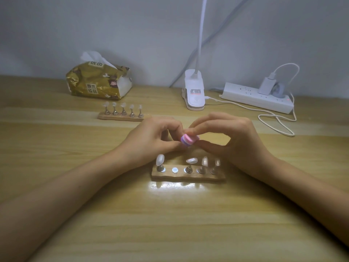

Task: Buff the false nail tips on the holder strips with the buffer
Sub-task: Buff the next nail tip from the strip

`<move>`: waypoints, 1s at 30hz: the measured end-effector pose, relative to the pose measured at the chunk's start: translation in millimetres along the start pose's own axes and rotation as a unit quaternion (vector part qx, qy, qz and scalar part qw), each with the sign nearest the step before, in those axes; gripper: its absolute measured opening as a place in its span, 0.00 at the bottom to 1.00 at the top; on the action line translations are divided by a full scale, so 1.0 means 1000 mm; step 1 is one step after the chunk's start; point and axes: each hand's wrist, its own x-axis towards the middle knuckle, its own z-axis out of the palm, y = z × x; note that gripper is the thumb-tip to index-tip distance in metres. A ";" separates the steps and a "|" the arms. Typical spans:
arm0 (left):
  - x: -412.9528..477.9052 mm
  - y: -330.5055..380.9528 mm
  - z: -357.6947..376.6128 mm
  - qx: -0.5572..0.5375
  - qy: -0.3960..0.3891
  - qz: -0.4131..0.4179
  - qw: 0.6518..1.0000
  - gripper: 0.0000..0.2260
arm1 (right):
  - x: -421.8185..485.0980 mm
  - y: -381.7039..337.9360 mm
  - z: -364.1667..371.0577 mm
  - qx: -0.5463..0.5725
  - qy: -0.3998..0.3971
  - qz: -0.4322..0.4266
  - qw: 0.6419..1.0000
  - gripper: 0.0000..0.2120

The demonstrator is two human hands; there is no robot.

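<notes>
My right hand (232,137) pinches a small pink and purple buffer (188,140) between thumb and fingertips, above the near wooden holder strip (188,177). My left hand (154,138) has its fingers curled and pinches a small piece against the buffer's left end; the fingers and the buffer hide most of it. The near strip carries pearly nail tips (191,160) on metal stands, and its second seat is a bare metal disc (175,170). A second strip (120,117) with several tips stands farther back on the left.
A gold tissue pack (98,82) sits at the back left of the wooden table (170,224). A white clip lamp (194,91) stands behind my hands. A power strip (256,97) lies at the back right, and a white cable (277,127) loops in front of it.
</notes>
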 end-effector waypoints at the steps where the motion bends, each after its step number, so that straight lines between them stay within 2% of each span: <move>1: 0.000 0.000 0.000 -0.002 0.000 0.000 1.000 0.05 | 0.000 0.000 -0.001 0.015 0.000 0.021 1.000 0.07; 3: 0.000 0.001 -0.001 -0.011 -0.004 0.001 1.000 0.06 | 0.000 0.002 -0.003 0.029 -0.003 0.044 0.999 0.09; 6: 0.000 0.001 0.000 -0.011 -0.005 -0.001 1.000 0.05 | -0.001 0.001 -0.002 -0.006 -0.004 0.004 1.000 0.09; 9: 0.000 0.001 0.000 -0.007 0.003 -0.007 1.000 0.06 | 0.000 0.003 -0.004 0.021 -0.006 0.035 0.999 0.09; 12: -0.001 0.001 0.000 -0.007 0.006 -0.005 1.000 0.07 | -0.001 0.002 -0.003 0.000 -0.005 0.010 1.000 0.07; 16: 0.000 0.002 0.000 -0.006 0.012 -0.007 1.000 0.08 | -0.001 0.003 -0.005 0.041 -0.007 0.054 0.998 0.06; 19: 0.001 0.000 0.001 -0.004 0.009 -0.003 1.000 0.05 | 0.000 -0.002 -0.001 0.005 0.000 0.001 1.000 0.05; 23: 0.000 -0.001 0.001 -0.006 0.012 -0.008 1.000 0.07 | 0.000 0.001 -0.003 0.035 -0.003 0.044 0.998 0.05; 27: 0.000 0.000 0.001 0.001 0.015 0.004 1.000 0.08 | 0.000 -0.002 0.003 0.002 0.004 -0.018 1.000 0.05; 30: 0.000 -0.001 0.000 0.001 0.013 -0.001 1.000 0.04 | 0.000 0.003 -0.003 0.030 -0.002 0.043 0.999 0.06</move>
